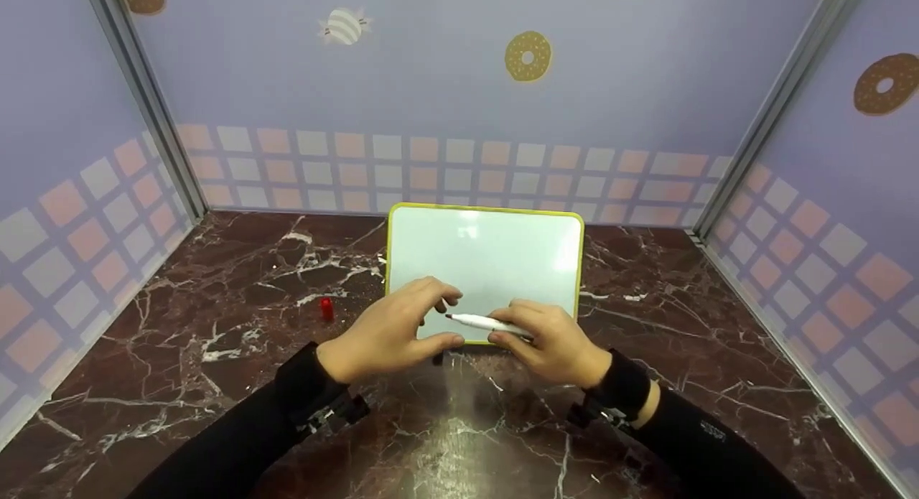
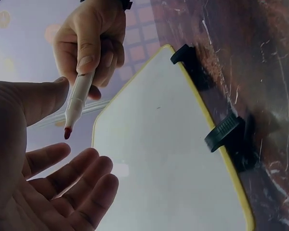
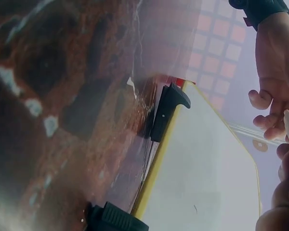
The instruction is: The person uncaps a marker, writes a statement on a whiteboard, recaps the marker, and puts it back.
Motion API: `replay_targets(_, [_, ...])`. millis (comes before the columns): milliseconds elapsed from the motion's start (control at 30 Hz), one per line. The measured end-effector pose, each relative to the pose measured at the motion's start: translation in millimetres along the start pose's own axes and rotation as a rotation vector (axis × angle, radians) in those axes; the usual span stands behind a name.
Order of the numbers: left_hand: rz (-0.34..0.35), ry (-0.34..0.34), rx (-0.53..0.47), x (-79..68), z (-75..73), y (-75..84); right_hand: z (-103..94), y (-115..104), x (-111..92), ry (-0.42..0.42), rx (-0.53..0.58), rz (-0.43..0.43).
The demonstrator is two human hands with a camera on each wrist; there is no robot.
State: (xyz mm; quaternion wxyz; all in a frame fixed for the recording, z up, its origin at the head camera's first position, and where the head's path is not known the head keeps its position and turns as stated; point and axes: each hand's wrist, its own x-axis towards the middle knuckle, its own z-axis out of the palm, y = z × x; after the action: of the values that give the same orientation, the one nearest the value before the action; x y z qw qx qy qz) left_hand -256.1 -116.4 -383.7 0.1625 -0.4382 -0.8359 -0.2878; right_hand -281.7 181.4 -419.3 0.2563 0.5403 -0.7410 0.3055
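Item one: a slim white marker with a dark red tip [image 1: 470, 321], pinched between the thumb and fingers of your right hand [image 1: 553, 341], tip towards 9 o'clock; its rear end was hidden in your grip. It lay in front of the lower part of item three.

Item two: your left hand [image 1: 391, 327], at 9 o'clock from the marker, empty, thumb spread from loosely bent fingers around the tip. In the left wrist view the thumb overlapped the barrel; contact there could not be told.

Item three: a white rectangular board with a yellow rim [image 1: 484, 258], at 12 o'clock from your hands, its lower edge partly covered by them. Ribbed black plastic feet [image 2: 225, 132] gripped that edge. One small dark mark on its face was too faint to read.

Item four: a small red cylindrical cap [image 1: 327, 309], at 9 o'clock from the board, on the dark red, white-veined marble-look tabletop [image 1: 689, 384].

Item five: your black sleeves [image 1: 230, 427], cut off at the head view's lower edge.
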Motion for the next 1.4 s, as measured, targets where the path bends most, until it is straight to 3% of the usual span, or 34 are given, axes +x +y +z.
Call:
replay_targets(167, [0.037, -0.01, -0.007, -0.6, 6.7, 1.9, 3.5, -1, -1, -0.022, 0.003, -0.015])
replay_targets(467, [-0.004, -0.051, -0.013, -1.5, 9.6, 4.6, 7.0, -4, -2, -0.058, 0.02, -0.018])
replay_targets(1067, [0.096, -0.003, 0.005, -2.7, 14.6, -1.5, 6.8, -5, -5, -0.095, 0.05, 0.032])
replay_targets(1233, [0.072, -0.008, 0.026, -3.5, 14.7, -6.1, 2.6, -5, -4, -0.098, 0.135, 0.073])
replay_targets(1400, [0.055, -0.021, 0.05, -3.7, 13.7, -6.9, -2.5, -6, -2, -0.071, 0.307, 0.154])
